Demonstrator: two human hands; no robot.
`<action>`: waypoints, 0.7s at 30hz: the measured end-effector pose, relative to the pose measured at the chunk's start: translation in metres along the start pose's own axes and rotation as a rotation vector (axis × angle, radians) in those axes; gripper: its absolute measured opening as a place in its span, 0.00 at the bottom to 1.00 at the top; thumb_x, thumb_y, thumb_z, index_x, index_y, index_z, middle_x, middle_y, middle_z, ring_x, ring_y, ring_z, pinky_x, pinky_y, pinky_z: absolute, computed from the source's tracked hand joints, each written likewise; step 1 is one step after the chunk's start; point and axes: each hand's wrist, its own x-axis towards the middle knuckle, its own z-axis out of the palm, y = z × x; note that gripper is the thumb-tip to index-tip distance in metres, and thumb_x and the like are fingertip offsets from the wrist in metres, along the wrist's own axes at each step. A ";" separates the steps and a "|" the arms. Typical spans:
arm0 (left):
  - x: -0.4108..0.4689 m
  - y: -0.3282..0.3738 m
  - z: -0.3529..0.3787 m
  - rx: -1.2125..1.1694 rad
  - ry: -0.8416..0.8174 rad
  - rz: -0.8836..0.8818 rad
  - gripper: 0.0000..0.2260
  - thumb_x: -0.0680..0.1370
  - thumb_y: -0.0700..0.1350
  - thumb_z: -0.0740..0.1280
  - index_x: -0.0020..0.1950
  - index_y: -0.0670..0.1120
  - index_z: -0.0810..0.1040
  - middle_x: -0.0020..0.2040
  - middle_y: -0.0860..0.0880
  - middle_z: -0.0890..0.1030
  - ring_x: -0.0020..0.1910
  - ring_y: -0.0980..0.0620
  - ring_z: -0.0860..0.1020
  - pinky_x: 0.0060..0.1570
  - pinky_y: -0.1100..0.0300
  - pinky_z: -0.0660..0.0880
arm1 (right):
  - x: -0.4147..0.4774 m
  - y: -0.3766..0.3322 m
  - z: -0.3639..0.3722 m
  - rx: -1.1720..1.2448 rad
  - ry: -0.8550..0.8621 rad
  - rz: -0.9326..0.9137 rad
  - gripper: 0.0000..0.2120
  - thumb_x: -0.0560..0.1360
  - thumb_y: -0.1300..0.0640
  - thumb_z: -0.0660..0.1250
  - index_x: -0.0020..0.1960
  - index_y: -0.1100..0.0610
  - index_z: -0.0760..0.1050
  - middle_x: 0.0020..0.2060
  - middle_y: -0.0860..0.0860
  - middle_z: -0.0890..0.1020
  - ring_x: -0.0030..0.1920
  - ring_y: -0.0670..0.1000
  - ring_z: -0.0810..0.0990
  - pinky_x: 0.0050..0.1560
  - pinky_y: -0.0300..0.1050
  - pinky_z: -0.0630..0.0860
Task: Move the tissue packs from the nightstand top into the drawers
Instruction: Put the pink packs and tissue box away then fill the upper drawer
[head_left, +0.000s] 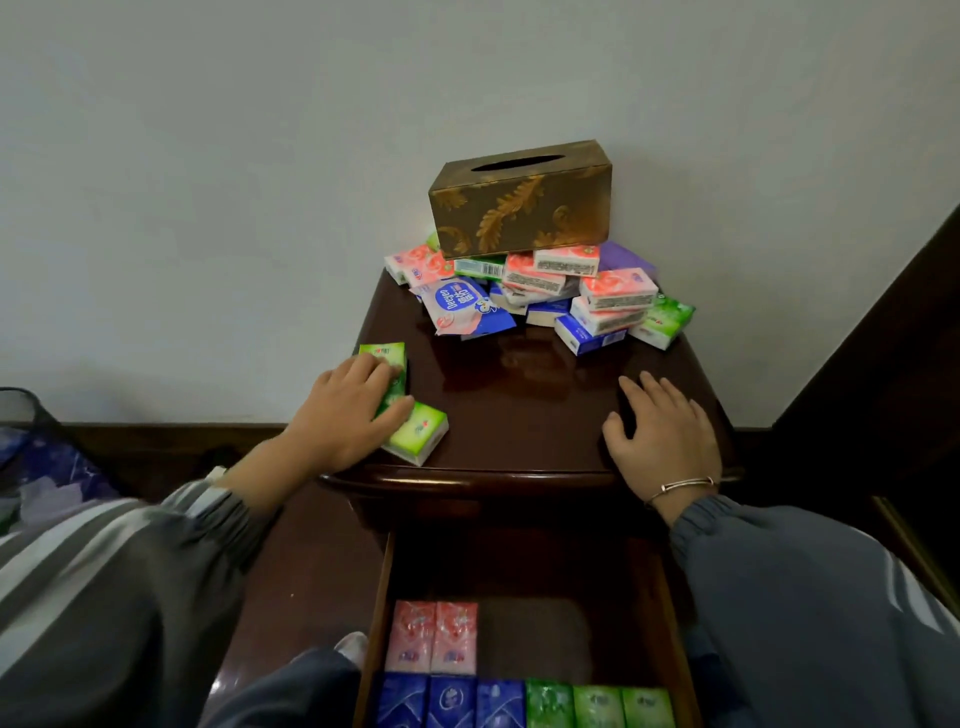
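A: Item 1, left hand (348, 415): how are the fingers lying?
B: Fingers (382, 371) are curling over a green pack (387, 358), thumb pressing its near side; the hand is gripping it. The pack is sitting at 9 o'clock on the nightstand top (519, 405), counting 12 at the wall. A second green pack (421, 434) is lying just beside it, at 8 o'clock.
A: Item 2, right hand (665, 436)?
B: Fingers (660, 395) are resting straight and slightly apart, flat on bare wood at 4 o'clock, holding nothing. A bracelet (680, 487) is circling the wrist.
A: Item 3, stock remaining on top?
B: A pile of tissue packs (545, 296), pink, blue, green and purple, is lying heaped at 12 o'clock, and a brown tissue box (519, 208) is sitting on it.
A: Item 4, drawer?
B: The drawer (540, 634) is standing open at 6 o'clock, under the front edge. It is holding 2 pink packs (434, 636) side by side in the far row; 3 blue packs (449, 699) toward 7 o'clock and 3 green packs (597, 706) toward 5 o'clock are filling the near row.
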 end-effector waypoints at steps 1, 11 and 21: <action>-0.010 0.005 0.000 -0.004 0.003 0.005 0.33 0.72 0.64 0.45 0.65 0.45 0.71 0.60 0.45 0.72 0.63 0.44 0.70 0.59 0.49 0.67 | 0.000 0.000 -0.001 -0.001 -0.003 0.000 0.26 0.74 0.45 0.56 0.71 0.50 0.66 0.71 0.51 0.68 0.72 0.52 0.63 0.71 0.55 0.60; -0.010 0.055 -0.019 -0.041 0.223 -0.118 0.25 0.77 0.61 0.52 0.66 0.48 0.73 0.65 0.48 0.72 0.67 0.47 0.68 0.67 0.47 0.60 | -0.004 0.000 -0.004 0.052 0.095 0.112 0.24 0.72 0.47 0.60 0.66 0.54 0.71 0.69 0.55 0.70 0.71 0.57 0.64 0.69 0.63 0.57; 0.117 0.195 -0.013 0.287 0.297 0.413 0.28 0.75 0.55 0.64 0.72 0.47 0.63 0.70 0.45 0.69 0.68 0.44 0.67 0.66 0.46 0.62 | -0.003 -0.002 0.004 -0.008 -0.008 0.265 0.30 0.71 0.44 0.53 0.72 0.52 0.64 0.73 0.56 0.64 0.73 0.61 0.58 0.70 0.62 0.55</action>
